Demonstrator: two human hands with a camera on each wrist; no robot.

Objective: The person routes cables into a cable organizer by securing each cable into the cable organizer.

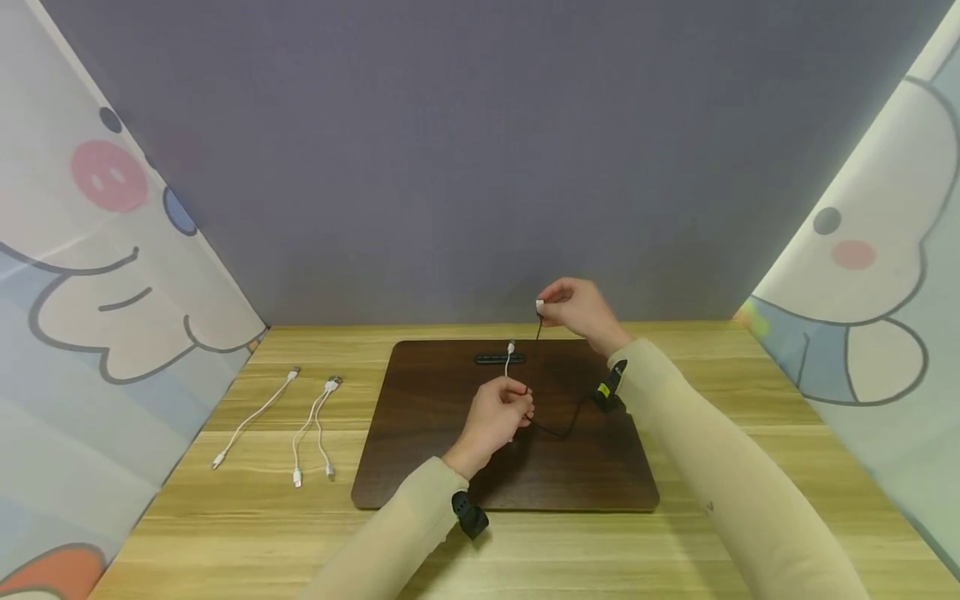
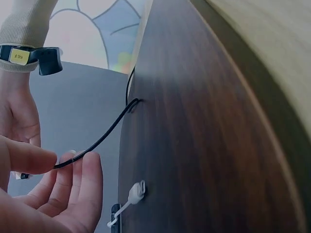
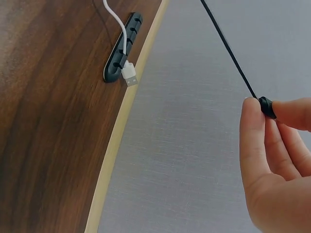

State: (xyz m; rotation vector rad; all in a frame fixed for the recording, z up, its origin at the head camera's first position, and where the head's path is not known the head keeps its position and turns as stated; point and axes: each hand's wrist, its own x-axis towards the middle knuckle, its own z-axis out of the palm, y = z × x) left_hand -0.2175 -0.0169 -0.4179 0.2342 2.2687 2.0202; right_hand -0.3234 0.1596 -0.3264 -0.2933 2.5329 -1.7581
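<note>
In the head view my right hand (image 1: 581,312) is raised above the far side of a dark brown board. Its thumb and fingers pinch the small black end piece (image 3: 266,108) of a black cable, seen in the right wrist view. My left hand (image 1: 491,417), lower over the board, pinches that black cable (image 2: 112,128) further along between thumb and fingers. From there the cable droops toward the board's right side. A black slotted cable holder (image 3: 111,73) sits near the board's far edge, with a white USB cable (image 3: 129,72) lying across one slot.
The brown board (image 1: 585,483) lies on a wooden table (image 1: 300,550). To its left are a short white cable (image 1: 258,411) and a white cable with two branches (image 1: 320,421). A grey panel (image 1: 480,167) stands behind, with printed cloths on both sides.
</note>
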